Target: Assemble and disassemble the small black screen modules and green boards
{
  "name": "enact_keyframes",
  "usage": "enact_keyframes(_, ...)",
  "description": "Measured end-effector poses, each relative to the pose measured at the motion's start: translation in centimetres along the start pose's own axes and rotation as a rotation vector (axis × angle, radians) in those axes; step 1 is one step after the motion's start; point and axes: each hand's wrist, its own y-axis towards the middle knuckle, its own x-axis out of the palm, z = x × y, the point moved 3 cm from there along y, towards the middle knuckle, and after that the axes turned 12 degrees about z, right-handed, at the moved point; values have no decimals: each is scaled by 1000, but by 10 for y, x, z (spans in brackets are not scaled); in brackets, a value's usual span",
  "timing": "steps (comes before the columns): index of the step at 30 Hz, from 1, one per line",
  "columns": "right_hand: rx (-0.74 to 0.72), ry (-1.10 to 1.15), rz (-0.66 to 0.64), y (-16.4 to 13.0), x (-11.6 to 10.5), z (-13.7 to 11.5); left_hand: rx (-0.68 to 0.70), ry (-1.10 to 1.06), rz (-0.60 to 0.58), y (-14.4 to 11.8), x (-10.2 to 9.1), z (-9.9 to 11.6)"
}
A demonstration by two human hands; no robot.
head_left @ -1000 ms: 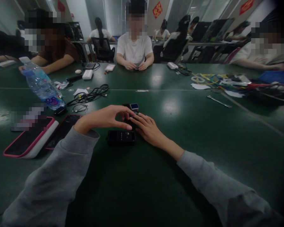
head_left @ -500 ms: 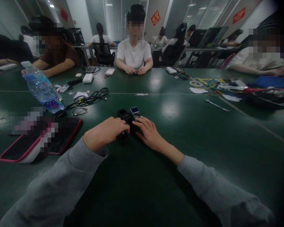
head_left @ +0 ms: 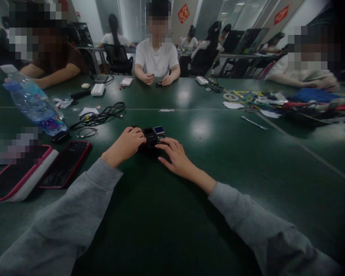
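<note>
My left hand (head_left: 126,145) is closed, its fingers curled beside the left edge of a small black box-shaped device (head_left: 151,138). Something dark shows at its fingertips, but I cannot make out what it is. A small module with a lit, pale-framed screen (head_left: 158,130) sits against the device's upper right side. My right hand (head_left: 175,153) is open, palm down, with fingers stretched; its fingertips reach the device's right side near the module.
Phones with red edges (head_left: 66,165) and leaning water bottles (head_left: 37,103) stand at left, near coiled black cables (head_left: 103,115). A wrench (head_left: 253,122) and a heap of cables (head_left: 299,103) lie at right. Across the green table (head_left: 201,214) sits a person (head_left: 156,57).
My left hand has moved up and left, from in front of the black device to its left side. My right hand stays at the device's right. The view has shifted slightly.
</note>
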Motion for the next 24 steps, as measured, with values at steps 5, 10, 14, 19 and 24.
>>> enact_keyframes(5,10,-23,31,1,-3,-1,-2,43,33,0,5,8)
enact_keyframes(10,18,-41,25,1,-4,-2,-118,32,144,4,-3,7)
enact_keyframes(14,24,-40,17,1,-6,-3,-473,-50,324,0,7,-14)
enact_keyframes(19,34,-40,8,1,-6,-3,-476,-356,289,-8,37,-39)
enact_keyframes(24,35,-42,12,0,-4,-1,-448,-448,359,-11,40,-49)
